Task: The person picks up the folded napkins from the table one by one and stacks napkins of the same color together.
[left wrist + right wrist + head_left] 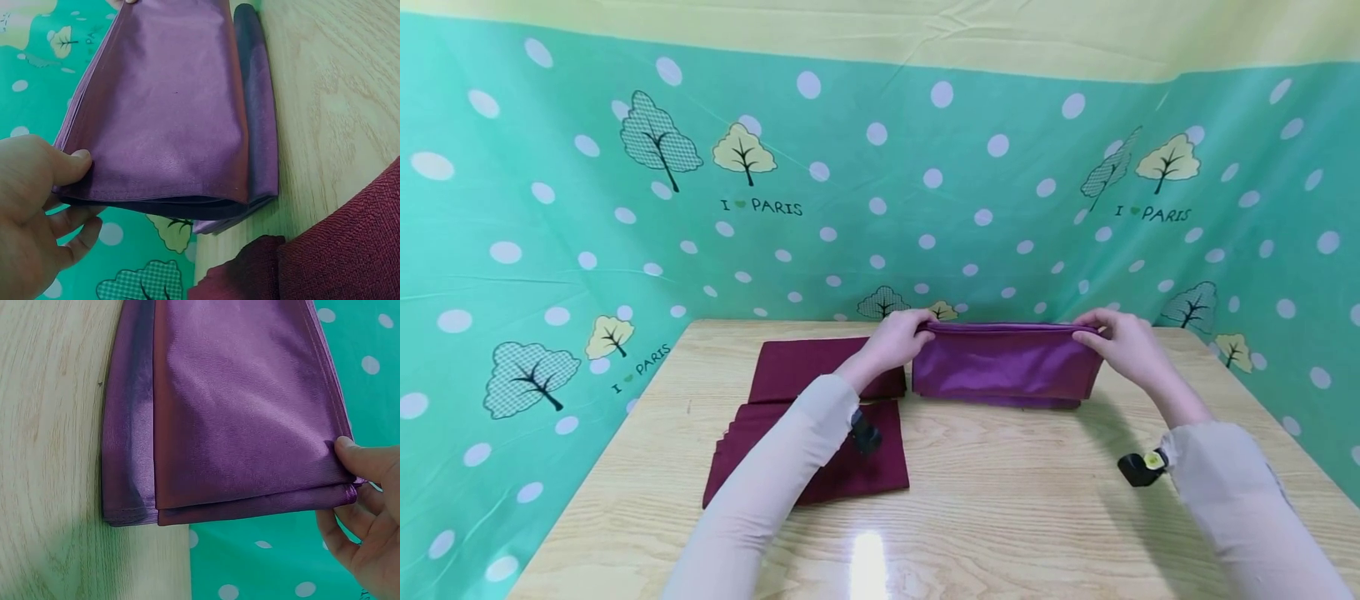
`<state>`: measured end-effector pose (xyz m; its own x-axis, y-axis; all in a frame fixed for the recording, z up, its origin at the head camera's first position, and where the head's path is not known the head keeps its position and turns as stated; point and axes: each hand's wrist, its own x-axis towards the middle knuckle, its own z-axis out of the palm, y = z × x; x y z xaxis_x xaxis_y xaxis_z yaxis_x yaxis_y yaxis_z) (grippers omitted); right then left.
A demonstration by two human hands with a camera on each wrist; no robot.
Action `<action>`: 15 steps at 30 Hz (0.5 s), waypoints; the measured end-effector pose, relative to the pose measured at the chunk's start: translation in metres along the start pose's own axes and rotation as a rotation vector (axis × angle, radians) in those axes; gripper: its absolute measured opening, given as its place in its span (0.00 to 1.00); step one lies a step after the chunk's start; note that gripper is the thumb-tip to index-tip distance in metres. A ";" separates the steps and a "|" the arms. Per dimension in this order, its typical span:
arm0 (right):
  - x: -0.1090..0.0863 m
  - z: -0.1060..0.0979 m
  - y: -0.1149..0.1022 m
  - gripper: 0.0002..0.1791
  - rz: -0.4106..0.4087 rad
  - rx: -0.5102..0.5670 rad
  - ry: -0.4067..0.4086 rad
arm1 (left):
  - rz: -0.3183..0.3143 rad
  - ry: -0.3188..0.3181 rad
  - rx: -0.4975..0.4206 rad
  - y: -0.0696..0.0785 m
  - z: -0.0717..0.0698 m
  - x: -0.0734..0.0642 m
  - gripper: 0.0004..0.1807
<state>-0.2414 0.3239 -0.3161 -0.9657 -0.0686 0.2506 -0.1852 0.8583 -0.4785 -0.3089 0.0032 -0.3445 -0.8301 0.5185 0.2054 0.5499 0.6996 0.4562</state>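
A folded purple cloth (1000,364) is stretched lengthwise between both hands near the back of the table, tilted up with its long edge raised. At its left upper corner, my left hand (891,340) pinches the layered edge between thumb and fingers. The right hand (1123,343) pinches the opposite upper corner, thumb on the near face, as the right wrist view also shows. Under the held cloth lies another folded purple cloth (129,456), its edge showing below. Several fabric layers are visible along the open side of the held cloth in the left wrist view.
Left of the purple cloth lie folded maroon cloths, one pile at the back (801,367) and a fanned pile (868,458) in front, partly behind the left forearm. The light wooden table (1000,508) meets a green dotted curtain (850,208) at its back and sides.
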 end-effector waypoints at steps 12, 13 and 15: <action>0.007 0.002 0.006 0.16 0.011 -0.019 0.024 | -0.067 0.001 -0.066 -0.006 0.008 0.008 0.12; 0.007 0.002 0.007 0.16 0.012 -0.020 0.022 | -0.068 0.001 -0.065 -0.006 0.008 0.009 0.12; 0.008 0.002 0.008 0.16 0.020 -0.019 0.012 | -0.070 0.001 -0.060 -0.005 0.008 0.010 0.12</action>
<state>-0.2510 0.3291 -0.3200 -0.9670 -0.0454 0.2508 -0.1620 0.8692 -0.4672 -0.3193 0.0086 -0.3519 -0.8664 0.4687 0.1722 0.4840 0.7037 0.5202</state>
